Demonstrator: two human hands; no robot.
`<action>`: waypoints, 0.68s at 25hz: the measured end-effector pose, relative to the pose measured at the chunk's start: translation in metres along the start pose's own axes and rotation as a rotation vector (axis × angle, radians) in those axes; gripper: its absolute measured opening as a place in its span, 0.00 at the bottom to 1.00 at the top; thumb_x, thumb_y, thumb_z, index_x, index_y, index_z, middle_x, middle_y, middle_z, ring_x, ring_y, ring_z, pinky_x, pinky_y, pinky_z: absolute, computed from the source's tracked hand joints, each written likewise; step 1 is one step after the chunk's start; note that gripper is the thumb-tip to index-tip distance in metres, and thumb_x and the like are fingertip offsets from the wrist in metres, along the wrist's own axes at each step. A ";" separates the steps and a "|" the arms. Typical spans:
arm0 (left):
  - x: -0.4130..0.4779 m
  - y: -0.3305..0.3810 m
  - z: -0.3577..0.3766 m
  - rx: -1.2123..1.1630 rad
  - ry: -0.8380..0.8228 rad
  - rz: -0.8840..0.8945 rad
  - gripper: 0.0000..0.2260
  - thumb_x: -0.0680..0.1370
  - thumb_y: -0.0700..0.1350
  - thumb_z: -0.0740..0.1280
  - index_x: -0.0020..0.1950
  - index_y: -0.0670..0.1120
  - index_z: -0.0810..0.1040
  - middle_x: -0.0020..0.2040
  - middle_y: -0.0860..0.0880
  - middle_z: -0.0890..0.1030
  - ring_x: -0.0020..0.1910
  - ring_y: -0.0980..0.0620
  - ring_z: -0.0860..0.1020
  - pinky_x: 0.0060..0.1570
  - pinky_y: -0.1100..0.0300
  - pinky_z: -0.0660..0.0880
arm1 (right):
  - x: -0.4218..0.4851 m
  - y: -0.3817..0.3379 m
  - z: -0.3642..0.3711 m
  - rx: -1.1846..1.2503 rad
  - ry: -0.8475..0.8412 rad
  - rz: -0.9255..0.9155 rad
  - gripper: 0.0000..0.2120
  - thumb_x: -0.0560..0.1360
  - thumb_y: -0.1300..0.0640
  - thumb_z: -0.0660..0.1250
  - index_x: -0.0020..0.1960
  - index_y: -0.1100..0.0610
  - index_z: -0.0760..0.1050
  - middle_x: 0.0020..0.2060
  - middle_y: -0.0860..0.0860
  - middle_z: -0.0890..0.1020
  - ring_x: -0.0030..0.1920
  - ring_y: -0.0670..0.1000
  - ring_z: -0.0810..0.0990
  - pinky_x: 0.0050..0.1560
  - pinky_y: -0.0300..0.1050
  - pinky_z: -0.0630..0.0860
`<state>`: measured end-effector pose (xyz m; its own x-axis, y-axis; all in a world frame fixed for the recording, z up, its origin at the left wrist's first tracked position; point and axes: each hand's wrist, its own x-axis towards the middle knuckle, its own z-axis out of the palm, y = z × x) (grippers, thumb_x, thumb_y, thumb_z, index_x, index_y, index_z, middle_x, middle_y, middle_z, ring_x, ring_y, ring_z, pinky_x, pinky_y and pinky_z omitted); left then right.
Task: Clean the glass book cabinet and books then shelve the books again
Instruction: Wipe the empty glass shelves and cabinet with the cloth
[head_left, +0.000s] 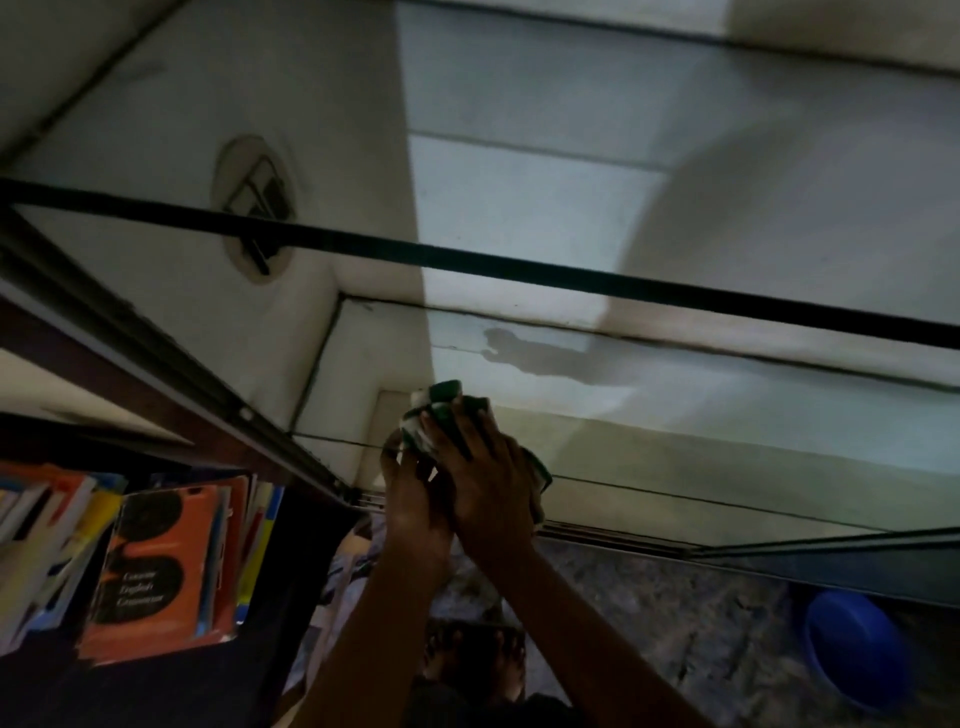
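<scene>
Wiping the glass shelf (675, 467) seems underway: left hand (410, 499) fingers curl round the cloth (441, 410), right hand (493, 488) fingers press straight on it; books (156, 571) at 8 o'clock likely await reshelving.

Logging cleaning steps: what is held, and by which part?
A green-and-white cloth, bunched; the right hand presses flat over its middle, the left hand grips its left side.
</scene>
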<state>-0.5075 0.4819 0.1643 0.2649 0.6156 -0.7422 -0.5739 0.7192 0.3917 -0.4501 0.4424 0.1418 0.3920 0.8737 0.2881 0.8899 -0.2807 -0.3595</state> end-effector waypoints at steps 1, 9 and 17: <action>0.001 0.002 -0.002 -0.025 0.002 -0.053 0.20 0.81 0.51 0.56 0.70 0.42 0.68 0.52 0.43 0.80 0.49 0.46 0.79 0.37 0.57 0.80 | -0.006 -0.001 -0.008 0.050 -0.012 -0.025 0.21 0.74 0.49 0.56 0.66 0.42 0.70 0.64 0.50 0.75 0.62 0.58 0.76 0.55 0.55 0.76; -0.003 0.040 -0.021 -0.209 -0.014 0.189 0.20 0.79 0.56 0.57 0.70 0.52 0.67 0.63 0.42 0.76 0.59 0.37 0.76 0.58 0.38 0.71 | 0.147 0.016 -0.004 0.120 -0.048 -0.191 0.21 0.73 0.56 0.66 0.66 0.49 0.72 0.56 0.58 0.80 0.53 0.61 0.79 0.48 0.58 0.78; 0.002 0.040 -0.034 -0.209 -0.129 0.166 0.27 0.75 0.65 0.53 0.70 0.53 0.68 0.63 0.42 0.77 0.58 0.40 0.78 0.52 0.41 0.72 | 0.141 -0.042 0.055 -0.076 -0.133 -0.234 0.23 0.74 0.55 0.63 0.69 0.50 0.69 0.65 0.56 0.73 0.63 0.58 0.70 0.56 0.54 0.72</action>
<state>-0.5556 0.5011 0.1597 0.2424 0.7648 -0.5970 -0.7612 0.5315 0.3717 -0.4454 0.5997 0.1488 0.1442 0.9613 0.2349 0.9695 -0.0897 -0.2279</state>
